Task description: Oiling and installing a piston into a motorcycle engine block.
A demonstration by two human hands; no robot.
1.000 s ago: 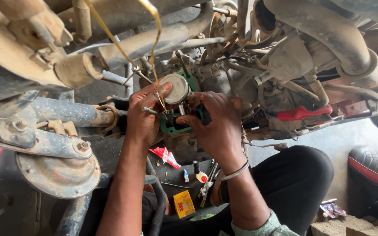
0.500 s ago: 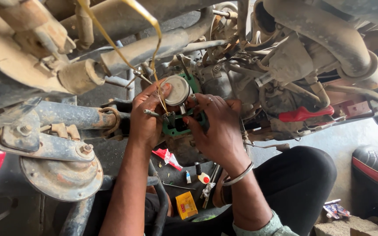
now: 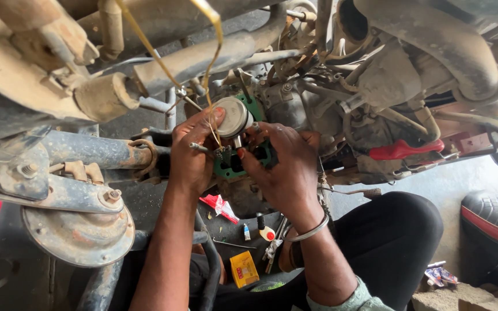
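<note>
Piston (image 3: 233, 117), round, pale metal crown, standing out from the engine block at frame centre. Green gasket (image 3: 243, 162) just below it, pressed against the crankcase mouth. Left hand (image 3: 194, 152) curled, fingertips touching piston's rim and gasket's left edge. Right hand (image 3: 286, 167) half-closed, thumb and fingers pinching gasket's right side. Metal bangle (image 3: 309, 232) on right wrist. Yellow cord (image 3: 211, 69) hanging across piston. Red lever (image 3: 404, 150) to the right. Horn disc (image 3: 79, 233) lower left. Small yellow box (image 3: 244, 268) on the floor below.
</note>
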